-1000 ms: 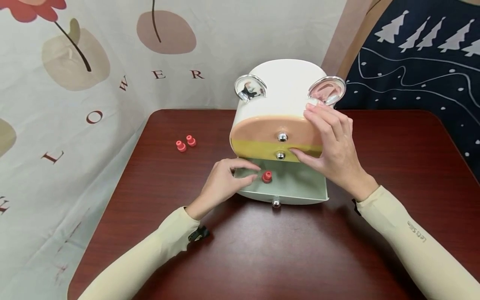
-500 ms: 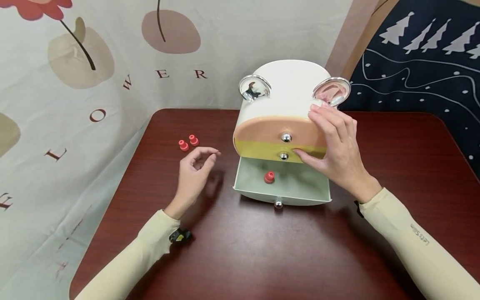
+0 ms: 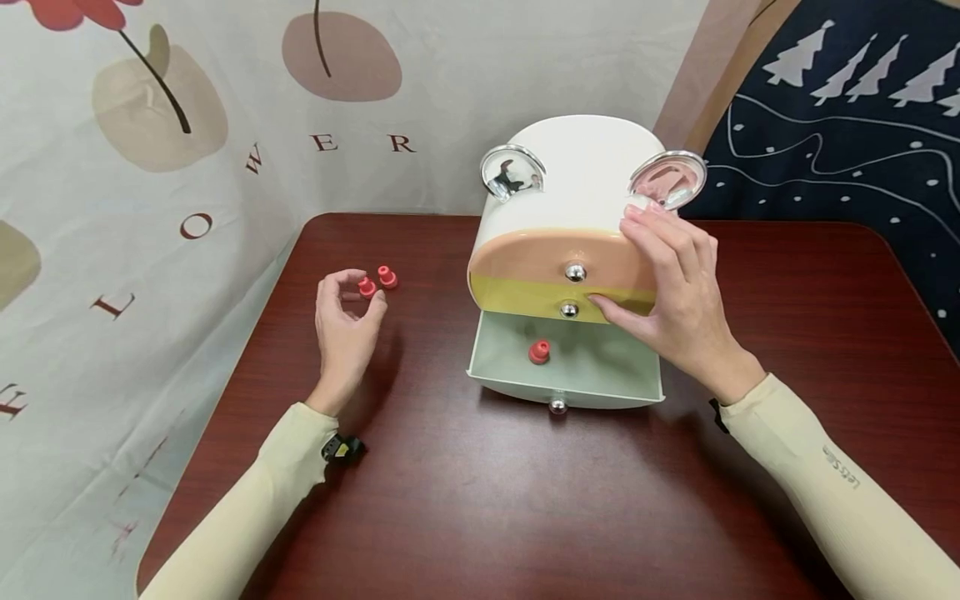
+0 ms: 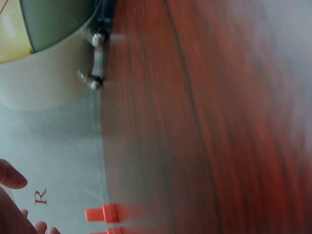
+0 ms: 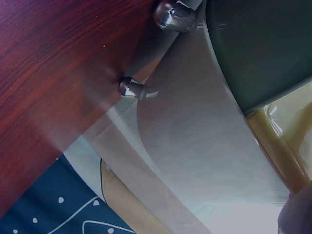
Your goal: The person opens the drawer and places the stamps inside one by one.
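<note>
Nearest to the camera, two cream sleeves [image 3: 247, 508] reach forward over the dark red desk [image 3: 480, 500]. The green bottom drawer [image 3: 592, 371] of the small white cabinet [image 3: 577, 175] is pulled out toward the person, and one red peg [image 3: 537, 352] stands inside it, near the middle. A round metal knob [image 3: 557, 406] is on the front of this drawer.

The right hand [image 3: 675, 308] rests on the front of the cabinet: its straight fingers lie over the right end of the pink drawer [image 3: 540, 254] and its thumb presses the yellow drawer [image 3: 517, 296] below, beside that drawer's knob. It grips nothing.

The left hand [image 3: 345, 321] is well apart from the cabinet, on the left side of the desk. Its thumb and fingers are loosely curled, with a gap between them, and they hold nothing. Just beyond its fingertips two more red pegs [image 3: 377, 282] stand close together on the desk; whether a finger touches the nearer one I cannot tell.

Behind the desk hangs a flowered cloth [image 3: 150, 125].
</note>
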A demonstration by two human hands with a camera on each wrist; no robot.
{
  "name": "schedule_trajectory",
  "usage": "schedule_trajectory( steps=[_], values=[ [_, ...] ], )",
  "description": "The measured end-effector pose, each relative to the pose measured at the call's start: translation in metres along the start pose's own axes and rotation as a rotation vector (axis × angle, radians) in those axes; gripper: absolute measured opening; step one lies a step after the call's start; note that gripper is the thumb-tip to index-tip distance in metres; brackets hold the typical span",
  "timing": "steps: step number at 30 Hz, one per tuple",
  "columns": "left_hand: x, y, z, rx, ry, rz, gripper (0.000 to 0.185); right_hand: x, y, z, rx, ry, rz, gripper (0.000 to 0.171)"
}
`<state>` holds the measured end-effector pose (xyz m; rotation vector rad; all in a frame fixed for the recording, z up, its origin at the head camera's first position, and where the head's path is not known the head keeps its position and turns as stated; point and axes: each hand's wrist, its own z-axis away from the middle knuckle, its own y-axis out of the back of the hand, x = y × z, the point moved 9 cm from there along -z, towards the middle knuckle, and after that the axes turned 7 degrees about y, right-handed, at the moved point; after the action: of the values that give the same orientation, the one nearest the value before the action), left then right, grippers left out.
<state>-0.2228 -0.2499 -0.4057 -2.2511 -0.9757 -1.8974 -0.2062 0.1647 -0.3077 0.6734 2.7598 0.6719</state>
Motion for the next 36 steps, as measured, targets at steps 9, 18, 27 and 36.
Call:
schedule_trajectory(
  steps=[9,18,27,36],
  values=[
    [-0.013,0.005,-0.010,-0.015,0.096,-0.081,0.043,-0.001,0.003,0.000,0.022,0.002,-0.004,0.081],
    [-0.035,0.001,-0.023,-0.116,0.216,-0.180,0.046,0.000,0.002,0.000,0.019,0.004,-0.007,0.080],
    [-0.042,-0.002,-0.034,-0.148,0.223,-0.216,0.040,0.000,0.001,0.000,0.011,0.001,-0.005,0.080],
    [-0.041,-0.005,-0.037,-0.182,0.164,-0.323,0.031,0.000,0.000,0.000,0.018,-0.003,-0.009,0.081]
  ],
)
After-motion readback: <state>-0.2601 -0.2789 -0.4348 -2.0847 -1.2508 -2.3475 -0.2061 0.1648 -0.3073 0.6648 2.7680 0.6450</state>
